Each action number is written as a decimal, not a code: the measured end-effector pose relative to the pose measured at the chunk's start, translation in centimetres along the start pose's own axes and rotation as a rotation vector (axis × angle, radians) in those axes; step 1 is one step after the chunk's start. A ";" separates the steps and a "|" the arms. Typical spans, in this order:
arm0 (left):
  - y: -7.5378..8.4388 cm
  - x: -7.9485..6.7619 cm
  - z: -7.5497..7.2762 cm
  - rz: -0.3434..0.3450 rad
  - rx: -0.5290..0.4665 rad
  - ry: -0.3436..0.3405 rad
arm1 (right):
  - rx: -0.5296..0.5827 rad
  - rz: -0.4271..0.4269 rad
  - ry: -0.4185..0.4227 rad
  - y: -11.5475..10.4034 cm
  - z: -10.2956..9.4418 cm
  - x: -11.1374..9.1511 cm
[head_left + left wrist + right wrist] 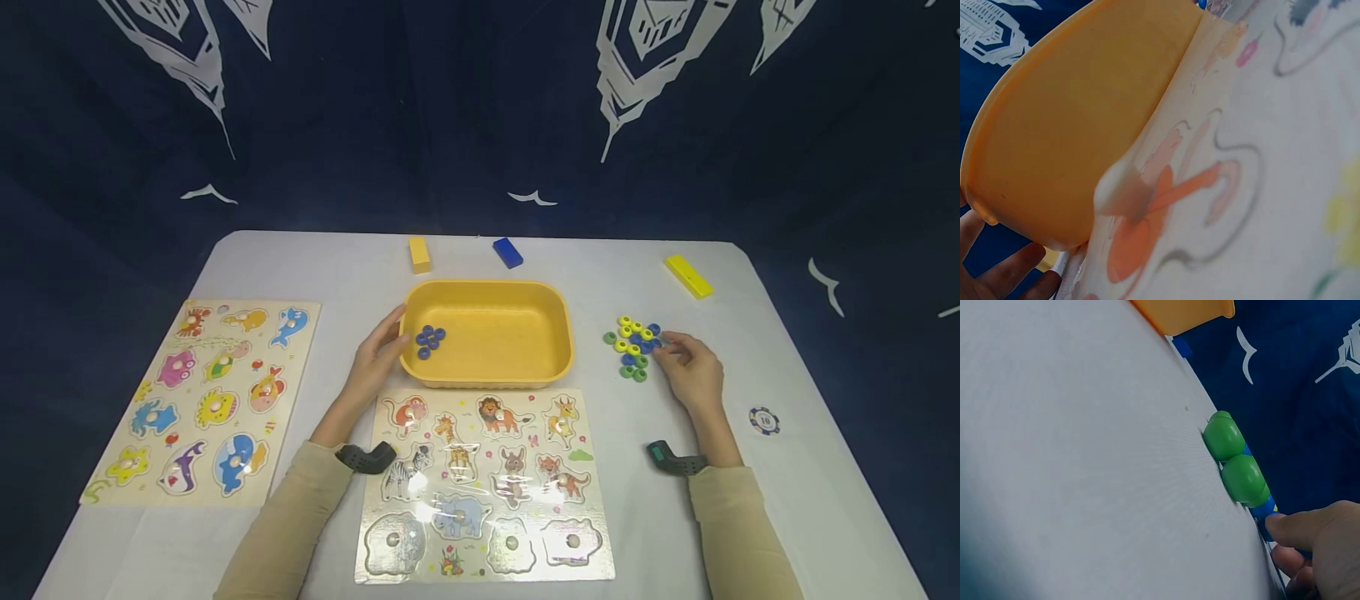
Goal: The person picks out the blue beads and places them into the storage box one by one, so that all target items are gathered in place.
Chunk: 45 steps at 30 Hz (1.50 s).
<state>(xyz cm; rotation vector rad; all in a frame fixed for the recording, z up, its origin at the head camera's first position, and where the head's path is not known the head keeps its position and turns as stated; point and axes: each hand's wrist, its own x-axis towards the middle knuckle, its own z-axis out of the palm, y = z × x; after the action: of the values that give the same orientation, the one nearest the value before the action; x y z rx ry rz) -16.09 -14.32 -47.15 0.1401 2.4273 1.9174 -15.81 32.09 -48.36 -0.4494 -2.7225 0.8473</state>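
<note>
My left hand (378, 354) holds the left end of a yellow plastic tray (555, 342), thumb over the rim and fingers outside. In the left wrist view its fingers (1013, 270) lie spread by the tray's end wall (1066, 125). Several blue beads (423, 353) lie inside the tray at its left. To the right, loose green, yellow and blue beads (626, 372) form a cluster on the table. At the cluster's right edge my right hand (692, 371) pinches a blue bead (1264, 529) between thumb and fingers. Two green beads (1242, 480) show close beside it.
An animal knob puzzle (480, 492) lies in front of the tray, a sea-animal puzzle (202, 400) at the left. Behind stand a yellow-orange block (420, 255), a blue block (507, 252) and a long yellow block (688, 277). A poker chip (764, 421) lies far right.
</note>
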 end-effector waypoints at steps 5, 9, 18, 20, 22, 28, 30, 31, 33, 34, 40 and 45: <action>0.0 0.0 -0.1 0.004 0.000 -0.002 | -0.029 -0.026 0.007 -0.2 0.1 0.0; 0.0 0.0 -0.1 0.008 -0.004 -0.012 | 0.037 -0.003 0.047 -1.1 -0.4 -0.2; 0.1 0.1 -0.2 0.020 0.007 -0.010 | 0.217 -0.221 -0.010 -9.3 -0.7 -0.7; 0.1 0.1 -0.2 0.020 0.010 -0.008 | 0.255 -0.325 -0.072 -11.7 -0.4 -0.9; 0.1 0.1 -0.2 0.023 0.009 -0.007 | 0.266 -0.417 -0.131 -14.0 0.3 -1.1; 0.0 0.1 -0.1 0.023 -0.004 -0.011 | 0.266 -0.594 -0.331 -19.3 3.7 -1.6; -0.1 0.1 0.0 0.018 -0.006 -0.009 | 0.233 -0.619 -0.405 -20.7 5.0 -1.9; -0.1 0.1 0.0 0.014 -0.007 -0.007 | 0.212 -0.630 -0.440 -21.3 5.6 -2.0; -0.1 0.1 0.0 0.009 -0.010 -0.006 | 0.165 -0.646 -0.505 -22.4 6.6 -2.4; -0.1 0.1 0.0 0.008 -0.012 -0.007 | 0.141 -0.650 -0.535 -22.8 7.1 -2.5; 0.8 -0.2 -0.1 0.003 -0.016 -0.016 | 0.022 -0.672 -0.647 -24.9 9.3 -3.7; 0.8 -0.3 -0.1 0.015 0.005 -0.016 | -0.057 -0.666 -0.695 -25.6 10.5 -4.5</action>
<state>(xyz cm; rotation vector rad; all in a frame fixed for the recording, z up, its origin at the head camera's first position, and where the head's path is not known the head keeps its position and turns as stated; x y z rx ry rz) -15.81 -14.24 -46.36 0.1738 2.4282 1.9091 -20.59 5.12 -42.46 0.8686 -3.1440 0.8227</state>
